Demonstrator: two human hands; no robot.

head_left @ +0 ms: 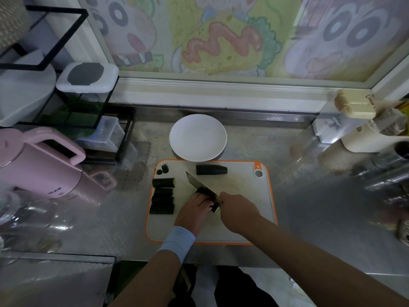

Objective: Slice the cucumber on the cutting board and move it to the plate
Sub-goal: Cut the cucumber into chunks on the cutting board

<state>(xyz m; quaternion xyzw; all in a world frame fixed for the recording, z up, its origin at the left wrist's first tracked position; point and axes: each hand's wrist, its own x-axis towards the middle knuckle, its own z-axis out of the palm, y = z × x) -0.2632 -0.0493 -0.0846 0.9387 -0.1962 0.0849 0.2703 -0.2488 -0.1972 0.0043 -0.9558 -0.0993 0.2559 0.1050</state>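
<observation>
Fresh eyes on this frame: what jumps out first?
Mid-board, the left hand holds a cucumber piece while the right hand grips the knife across it on the orange-rimmed cutting board. Cut chunks line the board's left edge; the white plate behind holds nothing. A bright cartoon mural fills the back wall.

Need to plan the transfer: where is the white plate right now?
In the head view, the white plate sits mid-frame on the steel counter, just past the far edge of the cutting board, nearest the long cucumber piece.
</observation>
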